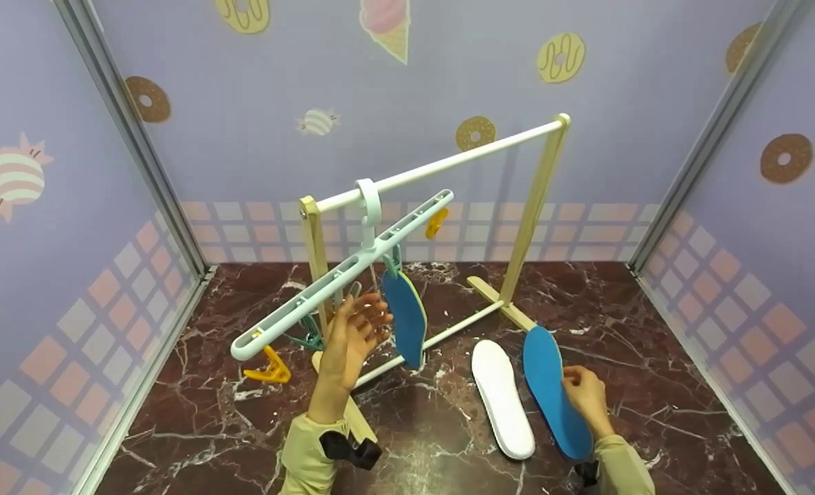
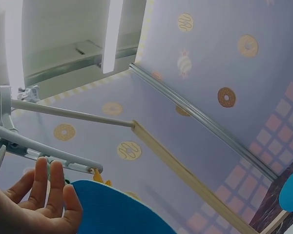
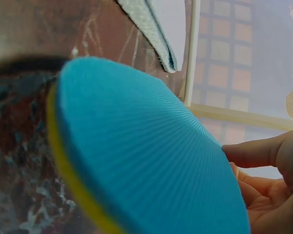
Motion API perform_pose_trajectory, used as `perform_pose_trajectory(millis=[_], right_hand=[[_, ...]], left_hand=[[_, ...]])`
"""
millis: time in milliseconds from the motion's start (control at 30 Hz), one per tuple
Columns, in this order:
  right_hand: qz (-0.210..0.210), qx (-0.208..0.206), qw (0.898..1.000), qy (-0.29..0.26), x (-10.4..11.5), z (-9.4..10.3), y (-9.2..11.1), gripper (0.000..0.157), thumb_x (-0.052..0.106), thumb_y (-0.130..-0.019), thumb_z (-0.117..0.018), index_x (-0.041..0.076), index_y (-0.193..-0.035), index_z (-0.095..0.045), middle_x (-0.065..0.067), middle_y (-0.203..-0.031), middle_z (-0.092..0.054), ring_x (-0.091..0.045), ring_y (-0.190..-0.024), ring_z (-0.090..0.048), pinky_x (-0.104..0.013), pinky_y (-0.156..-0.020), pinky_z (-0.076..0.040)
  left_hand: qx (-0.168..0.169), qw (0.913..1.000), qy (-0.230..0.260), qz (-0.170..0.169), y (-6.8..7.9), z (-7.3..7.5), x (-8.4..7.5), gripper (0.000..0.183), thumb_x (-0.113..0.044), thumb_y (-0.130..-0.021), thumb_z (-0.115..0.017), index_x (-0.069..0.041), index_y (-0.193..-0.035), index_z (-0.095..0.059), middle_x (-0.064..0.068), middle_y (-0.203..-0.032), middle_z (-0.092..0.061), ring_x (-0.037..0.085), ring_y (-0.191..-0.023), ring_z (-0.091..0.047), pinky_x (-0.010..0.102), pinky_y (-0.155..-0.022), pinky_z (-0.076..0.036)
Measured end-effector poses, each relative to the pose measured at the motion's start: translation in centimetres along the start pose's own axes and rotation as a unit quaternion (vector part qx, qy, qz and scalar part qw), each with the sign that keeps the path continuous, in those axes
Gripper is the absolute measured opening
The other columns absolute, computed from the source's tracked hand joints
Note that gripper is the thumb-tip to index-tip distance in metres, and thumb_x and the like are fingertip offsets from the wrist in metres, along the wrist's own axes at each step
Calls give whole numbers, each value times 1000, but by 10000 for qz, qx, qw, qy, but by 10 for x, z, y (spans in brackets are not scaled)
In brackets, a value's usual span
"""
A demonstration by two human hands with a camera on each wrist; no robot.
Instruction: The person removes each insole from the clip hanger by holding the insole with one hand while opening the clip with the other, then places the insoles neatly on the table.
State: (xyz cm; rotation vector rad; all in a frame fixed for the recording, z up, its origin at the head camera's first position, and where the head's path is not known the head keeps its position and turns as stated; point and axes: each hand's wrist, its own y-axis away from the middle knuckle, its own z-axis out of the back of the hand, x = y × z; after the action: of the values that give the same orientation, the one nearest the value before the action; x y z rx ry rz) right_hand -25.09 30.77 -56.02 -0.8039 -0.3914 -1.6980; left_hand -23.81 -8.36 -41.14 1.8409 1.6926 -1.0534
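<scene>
My right hand [image 1: 586,395] pinches the right edge of a blue insole [image 1: 548,385] at the right; the right wrist view shows thumb and fingers at that edge and a yellow underside. Just left of it, a white insole [image 1: 504,405] lies on the table. Another blue insole [image 1: 405,316] hangs upright from a green clip [image 1: 394,260] on a pale hanger [image 1: 342,278]. My left hand [image 1: 356,337] is raised beside this hanging insole, palm up with fingers loosely bent and holding nothing.
The hanger hooks over the white rod [image 1: 462,155] of a wooden rack with a wooden post [image 1: 534,213]. Orange clips [image 1: 270,371] hang at both hanger ends, another green clip [image 1: 309,335] near the left one. Patterned walls enclose the marble-look table [image 1: 194,412].
</scene>
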Motion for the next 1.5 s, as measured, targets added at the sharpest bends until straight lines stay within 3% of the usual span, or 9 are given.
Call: perform_pose_trajectory(millis=[300,633,1100,1300,1500], right_hand=[[-66,57,9998,154,-7,-2,4,21,4,-79,-55,-6,-96,-62,-21,-82,-63,-31,-75,-59,-36,-61,-43],[149,298,9985,434,-12,-3,5,24,2,-77,-52,-12,-96,-59,-27,-85,-61,-37,-77,-58,-46,-67,-45],[92,717,9954,621,-17,-1,5,33,-2,-75,-48,-15,-105,-55,-31,-89,-61,-35,-74,-59,-43,-62,-46],[61,786,9954,541,-19,-1,7,34,-3,-77,-47,-14,-108,-53,-33,-96,-58,-42,-84,-57,-46,-67,-47],[95,780,9955,529,-19,1,7,34,-3,-77,-47,-14,-109,-52,-33,-97,-59,-43,-88,-57,-49,-71,-47]], left_hand=[[-77,9999,88,99,2,-1,1,48,-35,-98,-17,-15,-100,-61,-2,-91,-65,13,-84,-60,29,-73,-46],[-19,9999,-4,101,3,-1,0,50,-38,-98,-16,-17,-100,-61,-3,-92,-65,12,-85,-60,30,-75,-47],[-183,9996,-111,-203,0,-10,-3,38,-24,-98,-24,-14,-100,-60,-1,-95,-64,14,-86,-60,27,-75,-46],[-505,9957,-254,-732,-2,-19,-4,29,-16,-96,-33,-11,-102,-61,0,-97,-64,17,-88,-60,27,-72,-46],[-1127,9775,-985,-1489,-6,-30,-5,27,-8,-92,-42,0,-114,-56,-8,-103,-61,13,-92,-55,27,-74,-44]])
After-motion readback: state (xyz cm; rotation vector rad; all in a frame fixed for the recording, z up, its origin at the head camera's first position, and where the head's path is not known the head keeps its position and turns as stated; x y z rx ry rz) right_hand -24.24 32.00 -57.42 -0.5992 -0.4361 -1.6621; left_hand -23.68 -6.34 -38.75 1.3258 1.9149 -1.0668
